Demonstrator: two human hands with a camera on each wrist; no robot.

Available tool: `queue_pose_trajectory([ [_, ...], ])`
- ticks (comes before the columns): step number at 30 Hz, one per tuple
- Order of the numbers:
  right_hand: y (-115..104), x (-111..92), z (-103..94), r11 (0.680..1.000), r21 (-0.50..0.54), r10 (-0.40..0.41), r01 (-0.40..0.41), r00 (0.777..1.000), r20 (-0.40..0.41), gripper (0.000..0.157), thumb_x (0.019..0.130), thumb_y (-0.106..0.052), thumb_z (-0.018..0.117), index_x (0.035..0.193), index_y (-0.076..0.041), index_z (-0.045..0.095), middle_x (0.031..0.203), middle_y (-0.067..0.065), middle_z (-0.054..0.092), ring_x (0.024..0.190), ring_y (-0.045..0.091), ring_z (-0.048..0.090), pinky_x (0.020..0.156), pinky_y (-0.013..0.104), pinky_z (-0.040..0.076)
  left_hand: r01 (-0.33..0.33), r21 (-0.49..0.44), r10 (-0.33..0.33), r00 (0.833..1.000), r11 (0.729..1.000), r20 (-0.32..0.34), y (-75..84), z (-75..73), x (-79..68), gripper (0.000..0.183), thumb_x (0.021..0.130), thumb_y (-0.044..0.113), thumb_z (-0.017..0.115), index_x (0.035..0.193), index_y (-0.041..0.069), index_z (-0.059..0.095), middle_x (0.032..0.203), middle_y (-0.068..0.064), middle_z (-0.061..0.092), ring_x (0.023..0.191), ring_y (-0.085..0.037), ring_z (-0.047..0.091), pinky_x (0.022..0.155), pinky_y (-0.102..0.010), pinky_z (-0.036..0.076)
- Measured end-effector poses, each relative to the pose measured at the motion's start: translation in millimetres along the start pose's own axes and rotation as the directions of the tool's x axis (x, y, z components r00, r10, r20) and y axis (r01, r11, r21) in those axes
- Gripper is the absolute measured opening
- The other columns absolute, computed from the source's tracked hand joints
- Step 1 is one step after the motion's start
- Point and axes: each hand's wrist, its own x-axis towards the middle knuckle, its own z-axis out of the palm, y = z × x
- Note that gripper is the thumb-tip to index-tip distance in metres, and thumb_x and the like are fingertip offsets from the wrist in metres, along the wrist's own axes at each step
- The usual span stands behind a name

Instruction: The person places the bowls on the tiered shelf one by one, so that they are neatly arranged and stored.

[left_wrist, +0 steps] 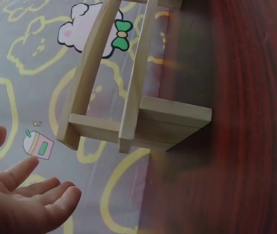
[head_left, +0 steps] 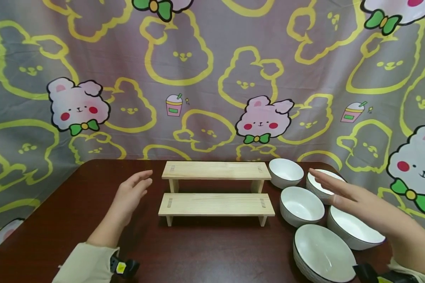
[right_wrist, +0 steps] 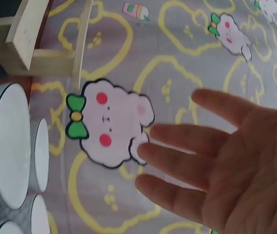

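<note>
My left hand (head_left: 130,195) hovers left of a two-tier wooden stand (head_left: 217,204), its fingers loosely extended and holding nothing. In the left wrist view, that hand (left_wrist: 28,197) shows its fingers apart from the stand's end (left_wrist: 172,119). My right hand (head_left: 361,200) is raised above several white bowls with dark rims, overlapping the back right bowl (head_left: 316,188) and the right bowl (head_left: 357,232) in the head view. Spread, straight fingers and a bare palm show on the right hand (right_wrist: 216,161) in the right wrist view.
Right of the stand sit the back left bowl (head_left: 286,173), the middle bowl (head_left: 302,206) and the larger front bowl (head_left: 324,253). Everything stands on a dark reddish-brown table (head_left: 212,255). A grey curtain (head_left: 205,94) with cartoon prints hangs behind it.
</note>
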Motion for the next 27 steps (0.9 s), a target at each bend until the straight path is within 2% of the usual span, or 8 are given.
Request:
queue_pose_trajectory([
  [4, 22.7, -14.8, -0.2, 0.992, 0.105, -0.081, 0.073, 0.994, 0.072, 0.051, 0.1, -0.012, 0.033, 0.149, -0.017, 0.02, 0.146, -0.018, 0.03, 0.126, -0.012, 0.028, 0.084, 0.017, 0.039, 0.036, -0.063, -0.034, 0.999, 0.997, 0.041, -8.2, -1.4, 0.7, 0.047, 0.098, 0.023, 0.039, 0.141, 0.003, 0.034, 0.148, -0.018, 0.028, 0.134, -0.033, 0.028, 0.106, -0.046, 0.029],
  [7, 32.3, -23.5, -1.3, 0.971, 0.196, -0.16, 0.135, 0.98, 0.12, 0.048, 0.101, -0.016, 0.028, 0.148, -0.01, 0.018, 0.15, -0.007, 0.029, 0.13, -0.005, 0.03, 0.088, 0.019, 0.039, 0.06, -0.108, -0.053, 0.997, 0.992, 0.064, -15.3, -2.1, 1.5, 0.047, 0.099, 0.022, 0.036, 0.141, 0.002, 0.032, 0.149, -0.018, 0.025, 0.135, -0.035, 0.027, 0.106, -0.046, 0.028],
  [10, 38.8, -29.1, -1.0, 0.937, 0.307, -0.222, 0.168, 0.963, 0.152, 0.051, 0.102, -0.024, 0.027, 0.147, -0.003, 0.017, 0.151, 0.004, 0.028, 0.134, 0.003, 0.029, 0.094, 0.018, 0.036, 0.08, -0.151, -0.069, 0.994, 0.985, 0.081, -22.0, -2.1, 1.7, 0.047, 0.099, 0.021, 0.034, 0.141, 0.0, 0.03, 0.15, -0.02, 0.022, 0.135, -0.037, 0.025, 0.107, -0.047, 0.027],
  [13, 47.2, -34.1, 1.7, 0.903, 0.408, -0.224, 0.139, 0.96, 0.169, 0.058, 0.101, -0.033, 0.03, 0.147, 0.0, 0.016, 0.151, 0.006, 0.028, 0.134, 0.004, 0.029, 0.095, 0.018, 0.035, 0.096, -0.196, -0.078, 0.992, 0.976, 0.096, -27.3, -1.1, 1.0, 0.048, 0.099, 0.019, 0.033, 0.142, -0.002, 0.027, 0.149, -0.022, 0.022, 0.135, -0.038, 0.025, 0.107, -0.047, 0.026],
  [15, 55.1, -37.5, 5.2, 0.894, 0.422, -0.23, 0.149, 0.962, 0.148, 0.06, 0.1, -0.035, 0.033, 0.146, 0.001, 0.018, 0.15, 0.006, 0.03, 0.134, 0.005, 0.03, 0.094, 0.019, 0.037, 0.102, -0.218, -0.081, 0.991, 0.97, 0.104, -30.5, 0.0, 0.8, 0.048, 0.099, 0.019, 0.032, 0.142, -0.003, 0.026, 0.149, -0.023, 0.021, 0.134, -0.038, 0.025, 0.107, -0.047, 0.026],
  [20, 69.9, -44.4, 14.9, 0.888, 0.427, -0.229, 0.172, 0.97, 0.086, 0.06, 0.098, -0.034, 0.039, 0.144, 0.002, 0.024, 0.147, 0.004, 0.036, 0.131, 0.005, 0.035, 0.089, 0.021, 0.041, 0.14, -0.257, -0.12, 0.989, 0.956, 0.092, -37.9, 4.4, 0.1, 0.047, 0.1, 0.021, 0.031, 0.142, 0.001, 0.028, 0.147, -0.019, 0.026, 0.132, -0.033, 0.03, 0.098, -0.03, 0.038],
  [23, 72.5, -48.2, 19.4, 0.864, 0.484, -0.21, 0.136, 0.973, 0.1, 0.059, 0.098, -0.03, 0.041, 0.144, 0.002, 0.022, 0.147, 0.004, 0.035, 0.131, 0.004, 0.034, 0.092, 0.019, 0.039, 0.163, -0.314, -0.148, 0.986, 0.935, 0.072, -41.2, 8.3, 0.2, 0.046, 0.1, 0.021, 0.031, 0.142, 0.002, 0.03, 0.146, -0.016, 0.027, 0.132, -0.031, 0.031, 0.089, -0.021, 0.041],
  [27, 80.4, -54.2, 28.0, 0.862, 0.502, -0.154, 0.065, 0.979, 0.137, 0.06, 0.097, -0.028, 0.044, 0.145, 0.0, 0.021, 0.148, 0.005, 0.034, 0.131, 0.004, 0.033, 0.093, 0.019, 0.038, 0.19, -0.374, -0.183, 0.982, 0.908, 0.054, -45.0, 13.8, 0.9, 0.045, 0.099, 0.019, 0.029, 0.142, 0.004, 0.031, 0.146, -0.014, 0.028, 0.131, -0.029, 0.033, 0.089, -0.021, 0.041],
])
